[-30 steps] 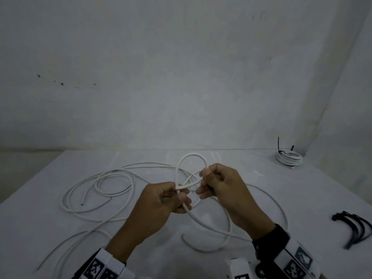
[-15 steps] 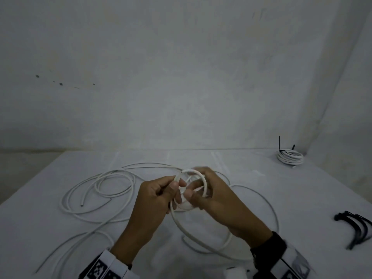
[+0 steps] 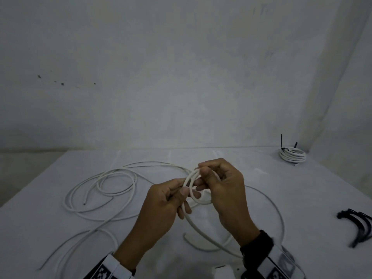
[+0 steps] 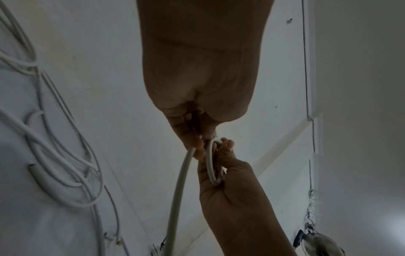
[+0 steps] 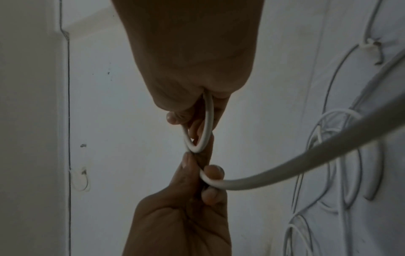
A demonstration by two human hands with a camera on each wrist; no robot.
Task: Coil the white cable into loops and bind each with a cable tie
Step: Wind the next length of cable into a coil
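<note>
A long white cable [image 3: 104,178] sprawls in loose curves over the white table. Both hands hold a small coil [image 3: 194,190] of it above the table's middle. My right hand [image 3: 207,178] grips the coil from the right, thumb and fingers curled through the loops [image 5: 206,131]. My left hand [image 3: 181,195] pinches the coil's left side and the strand [image 4: 181,181] that runs down toward me. Black cable ties [image 3: 358,224] lie at the right edge.
A finished white coil [image 3: 292,156] bound with a black tie sits at the table's far right corner by the wall. Loose cable loops [image 3: 84,238] cover the left and near parts of the table. A white object [image 3: 222,271] shows at the bottom edge.
The single tall loop has been folded down into a small coil of two turns. My right hand moved over it and took hold; both hands rose slightly.
</note>
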